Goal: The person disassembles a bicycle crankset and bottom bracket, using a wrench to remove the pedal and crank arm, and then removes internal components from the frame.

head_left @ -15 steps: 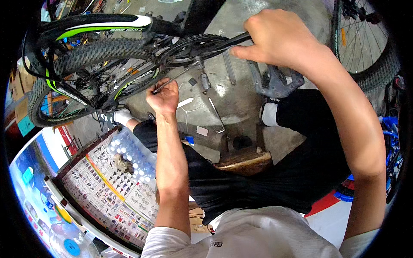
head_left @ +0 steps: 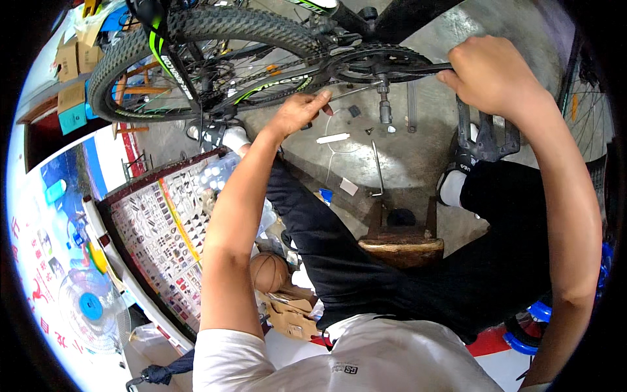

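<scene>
A bicycle with a black, white and green frame lies across the far side, its knobby rear tyre (head_left: 215,26) at the left. From the crank's centre a steel cylindrical tool (head_left: 385,108), which looks like a crank puller, points toward me. A thin wrench (head_left: 353,93) runs leftward from it. My left hand (head_left: 297,114) is closed around the wrench's outer end, thumb uppermost. My right hand (head_left: 490,72) grips the black crank arm (head_left: 431,69) near its pedal end, fingers wrapped over it. The black pedal (head_left: 486,137) hangs below that hand.
On the concrete floor lie an L-shaped metal tool (head_left: 377,166), a white tube (head_left: 333,138) and a flat metal bar (head_left: 411,108). A wooden stool (head_left: 401,251) stands between my legs. At left are a parts-chart table (head_left: 157,228) and a basketball (head_left: 268,272).
My left hand has swung the wrench's outer end away from me. My view has shifted, so the bicycle sits farther right and higher. The right hand keeps its grip on the crank arm.
</scene>
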`<state>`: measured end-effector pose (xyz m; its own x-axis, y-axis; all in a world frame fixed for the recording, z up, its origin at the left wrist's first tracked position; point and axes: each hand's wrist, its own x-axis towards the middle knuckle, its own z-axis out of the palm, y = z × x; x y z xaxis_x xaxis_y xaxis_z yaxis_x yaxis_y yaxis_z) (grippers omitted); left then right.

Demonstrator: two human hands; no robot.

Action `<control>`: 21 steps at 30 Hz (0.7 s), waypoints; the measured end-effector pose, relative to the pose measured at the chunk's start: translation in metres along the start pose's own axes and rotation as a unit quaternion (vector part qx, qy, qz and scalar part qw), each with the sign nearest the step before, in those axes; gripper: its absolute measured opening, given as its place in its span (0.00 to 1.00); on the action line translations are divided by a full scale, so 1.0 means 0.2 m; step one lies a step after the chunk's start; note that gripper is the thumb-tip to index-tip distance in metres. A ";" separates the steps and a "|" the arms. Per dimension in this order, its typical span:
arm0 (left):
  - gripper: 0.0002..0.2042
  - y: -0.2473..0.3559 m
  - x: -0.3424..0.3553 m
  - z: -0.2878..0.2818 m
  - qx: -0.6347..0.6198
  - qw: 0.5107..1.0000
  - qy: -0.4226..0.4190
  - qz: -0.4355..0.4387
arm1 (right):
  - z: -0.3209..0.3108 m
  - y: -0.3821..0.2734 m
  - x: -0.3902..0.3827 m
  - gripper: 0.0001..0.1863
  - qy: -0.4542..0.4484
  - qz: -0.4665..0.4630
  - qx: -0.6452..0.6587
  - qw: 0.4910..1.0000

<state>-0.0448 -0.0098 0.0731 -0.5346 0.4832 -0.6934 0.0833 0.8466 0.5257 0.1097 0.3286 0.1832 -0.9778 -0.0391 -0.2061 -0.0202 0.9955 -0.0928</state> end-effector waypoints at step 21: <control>0.25 0.04 0.02 -0.02 0.255 0.954 -0.044 0.148 | 0.04 -0.02 0.01 0.16 0.018 0.000 0.068 0.998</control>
<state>-0.0502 -0.0021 0.0770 -0.3530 0.7163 -0.6019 0.6305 0.6574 0.4126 0.1107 0.3233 0.1750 -0.9845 -0.0333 -0.1722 0.0065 0.9743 -0.2252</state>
